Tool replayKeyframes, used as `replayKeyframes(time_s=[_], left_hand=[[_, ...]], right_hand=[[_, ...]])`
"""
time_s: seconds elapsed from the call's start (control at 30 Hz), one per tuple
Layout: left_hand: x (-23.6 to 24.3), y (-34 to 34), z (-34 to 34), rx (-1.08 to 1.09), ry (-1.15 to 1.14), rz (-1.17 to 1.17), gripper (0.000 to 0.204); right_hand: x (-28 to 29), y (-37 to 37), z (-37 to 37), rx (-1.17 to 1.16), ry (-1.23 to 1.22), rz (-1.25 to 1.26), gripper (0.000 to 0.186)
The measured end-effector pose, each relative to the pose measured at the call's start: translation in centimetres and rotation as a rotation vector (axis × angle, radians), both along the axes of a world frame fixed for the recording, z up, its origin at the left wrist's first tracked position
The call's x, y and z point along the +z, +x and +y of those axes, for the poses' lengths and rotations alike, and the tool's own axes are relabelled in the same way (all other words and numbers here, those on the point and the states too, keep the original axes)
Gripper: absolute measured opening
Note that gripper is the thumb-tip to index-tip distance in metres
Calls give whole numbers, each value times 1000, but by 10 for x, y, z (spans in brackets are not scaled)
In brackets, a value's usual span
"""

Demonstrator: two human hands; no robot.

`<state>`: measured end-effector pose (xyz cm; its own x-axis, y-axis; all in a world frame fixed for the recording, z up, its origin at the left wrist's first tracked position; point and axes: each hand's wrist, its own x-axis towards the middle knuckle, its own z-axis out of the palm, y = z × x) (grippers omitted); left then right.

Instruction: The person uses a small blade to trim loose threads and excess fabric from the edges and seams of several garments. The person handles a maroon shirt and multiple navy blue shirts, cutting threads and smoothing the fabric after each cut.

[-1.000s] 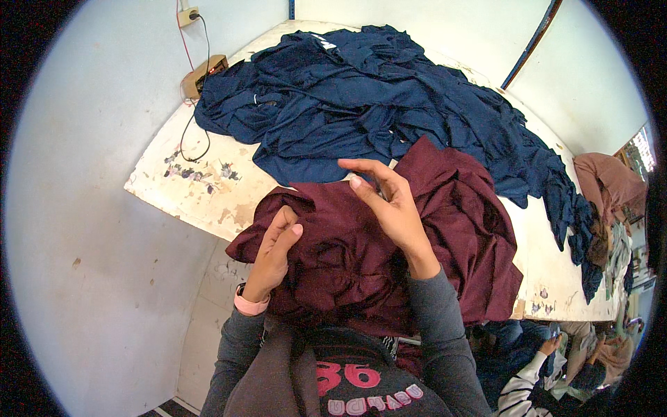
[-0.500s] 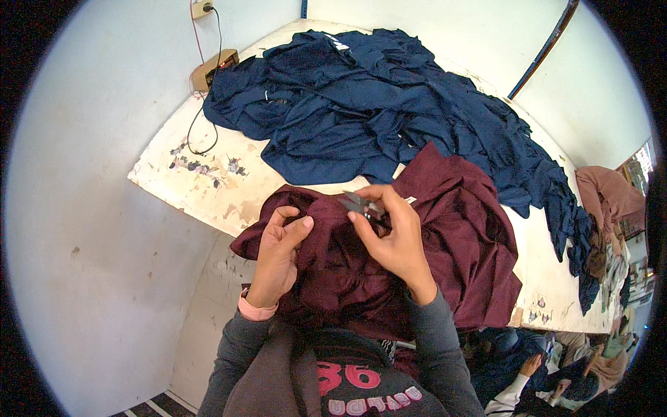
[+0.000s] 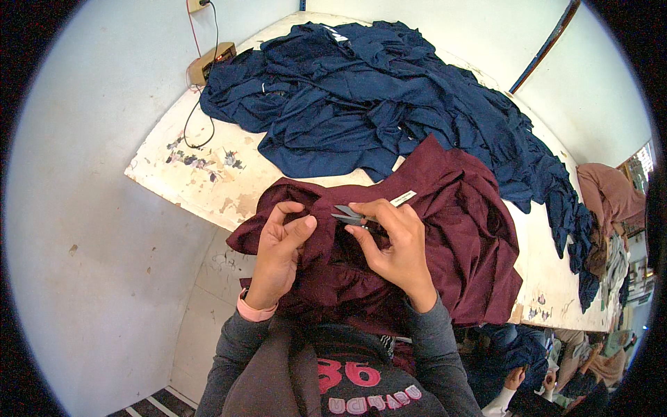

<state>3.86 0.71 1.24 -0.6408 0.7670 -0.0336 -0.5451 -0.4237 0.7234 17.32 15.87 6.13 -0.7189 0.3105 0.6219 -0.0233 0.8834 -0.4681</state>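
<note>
A maroon garment with a small white label lies bunched over the near edge of the table and toward my lap. At its left part, my left hand has its fingers curled and closed on the cloth, thumb and forefinger tips close together. Whether a thread is between those tips is too small to tell. My right hand grips dark thread snips between thumb and fingers. The snips' blades stand apart, pointing at my left fingertips a short way off, above the garment.
A large heap of navy cloth covers the far side of the worn white table. A brown box with a black cord sits at the back left, by the wall. Other people's hands show at lower right, beyond the table.
The snips have turned and come into clearer view, their blades now visibly apart. My right hand has shifted slightly down and the label shows more. My left hand has barely moved.
</note>
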Motion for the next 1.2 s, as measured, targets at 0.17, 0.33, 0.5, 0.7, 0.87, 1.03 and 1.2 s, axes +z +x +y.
replayKeyframes(time_s=[0.17,0.33,0.5,0.7,0.87,1.03,1.2], left_hand=[[-1,1,0,-18,0,13,32],[-1,3,1,-9,-3,1,32],[-10,0,1,-41,-16,38,30],[-9,2,3,-22,-37,54,29],[0,8,5,21,-51,76,29],[-3,8,4,22,-72,140,28],[-3,11,6,24,-65,110,28]], right_hand=[[-7,-1,2,30,-49,3,28],[-11,-1,5,68,-181,-16,27],[-9,2,6,60,-194,-69,29],[-10,3,10,20,-152,-24,28],[-14,2,9,26,-85,-3,27],[-12,3,8,42,-98,-7,27],[-10,5,10,17,-177,-12,28]])
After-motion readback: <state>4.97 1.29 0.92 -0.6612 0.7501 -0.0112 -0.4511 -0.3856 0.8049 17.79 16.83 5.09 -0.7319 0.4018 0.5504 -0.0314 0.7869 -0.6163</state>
